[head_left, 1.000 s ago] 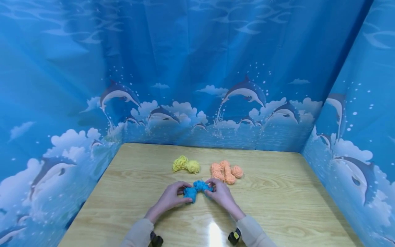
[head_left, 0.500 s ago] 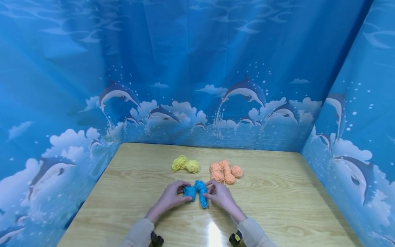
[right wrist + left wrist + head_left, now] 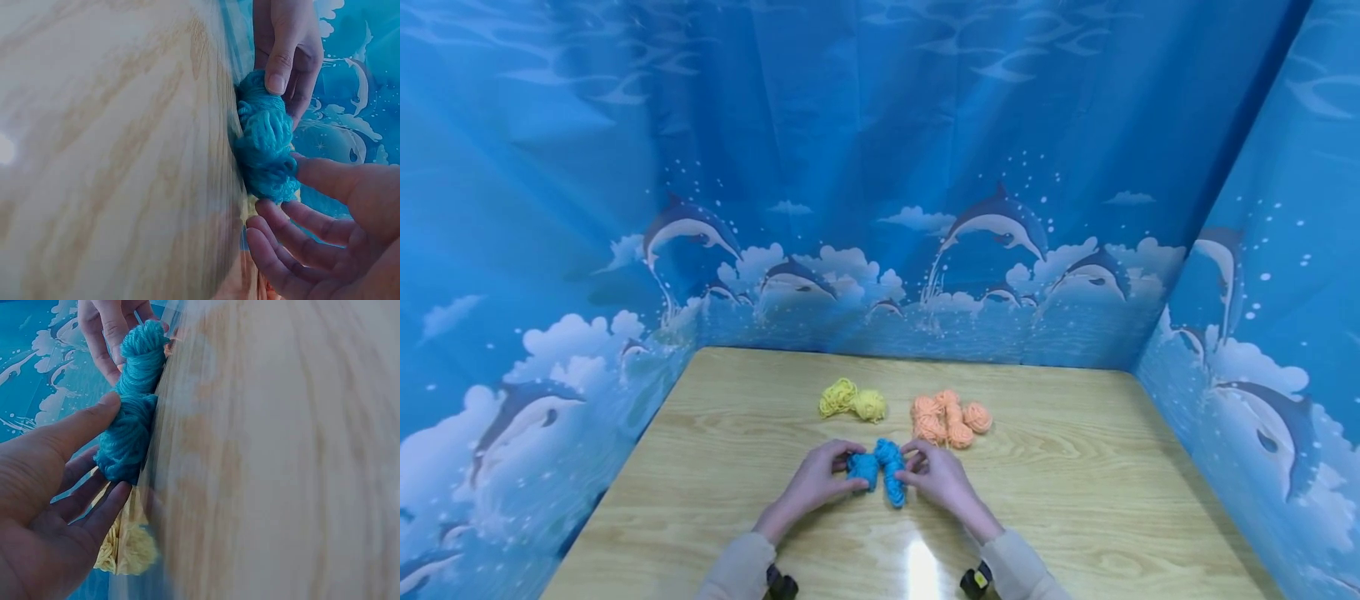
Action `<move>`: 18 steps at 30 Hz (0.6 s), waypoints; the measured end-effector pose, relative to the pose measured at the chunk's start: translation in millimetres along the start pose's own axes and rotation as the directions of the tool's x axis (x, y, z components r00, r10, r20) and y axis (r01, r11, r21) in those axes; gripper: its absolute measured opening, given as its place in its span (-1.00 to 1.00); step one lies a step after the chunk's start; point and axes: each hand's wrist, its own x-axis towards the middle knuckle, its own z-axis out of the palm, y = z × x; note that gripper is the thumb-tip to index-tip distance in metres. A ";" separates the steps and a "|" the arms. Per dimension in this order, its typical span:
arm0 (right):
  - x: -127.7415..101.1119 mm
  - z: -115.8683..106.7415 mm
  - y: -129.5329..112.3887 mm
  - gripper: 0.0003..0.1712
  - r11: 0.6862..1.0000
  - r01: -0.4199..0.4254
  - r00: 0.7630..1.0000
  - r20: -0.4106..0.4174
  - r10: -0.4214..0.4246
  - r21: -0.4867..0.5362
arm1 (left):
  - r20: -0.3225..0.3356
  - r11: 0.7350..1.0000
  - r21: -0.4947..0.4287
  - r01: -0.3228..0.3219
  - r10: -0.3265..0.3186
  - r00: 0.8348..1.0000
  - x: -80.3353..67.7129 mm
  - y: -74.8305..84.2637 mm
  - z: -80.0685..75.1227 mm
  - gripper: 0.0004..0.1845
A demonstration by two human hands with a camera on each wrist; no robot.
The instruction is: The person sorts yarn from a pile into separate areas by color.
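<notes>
Two small blue yarn skeins lie side by side near the middle of the table. My left hand (image 3: pixel 815 477) holds the shorter left skein (image 3: pixel 862 471) between thumb and fingers; in the left wrist view its thumb presses that skein (image 3: pixel 127 439) from one side with fingertips at the other. The longer right skein (image 3: pixel 892 473) points toward me, its upper end leaning close to the left one. My right hand (image 3: pixel 942 477) pinches it, the thumb at its near side and fingertips at its far side. In the right wrist view, the blue yarn (image 3: pixel 265 134) hides where the skeins meet.
Behind the hands lie yellow yarn (image 3: pixel 869 406), one loose bundle and one ball, and to their right a cluster of several peach yarn balls (image 3: pixel 958 433). A dolphin-print curtain (image 3: pixel 880 208) surrounds the wooden table (image 3: pixel 1075 467) at the back and sides.
The right blue skein has been turned from lying slanted sideways to pointing toward me, mostly in the first half second. The left hand and its skein have barely moved.
</notes>
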 end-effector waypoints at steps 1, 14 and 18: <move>-0.5 -0.7 0.5 -0.60 1.000 0.010 1.000 -0.003 -0.010 0.001 | -0.002 1.000 -0.001 -0.003 0.003 1.000 -0.5 0.1 -0.3 -0.45; -4.4 -16.5 9.1 -0.78 0.994 0.110 0.988 -0.112 -0.111 -0.015 | -0.086 0.999 0.044 -0.025 0.028 0.996 -3.4 0.9 -10.8 -0.66; -5.4 -23.6 12.3 -0.78 0.992 0.123 0.984 -0.129 -0.122 -0.001 | -0.130 0.998 0.058 -0.019 0.027 0.991 -4.1 0.1 -17.6 -0.71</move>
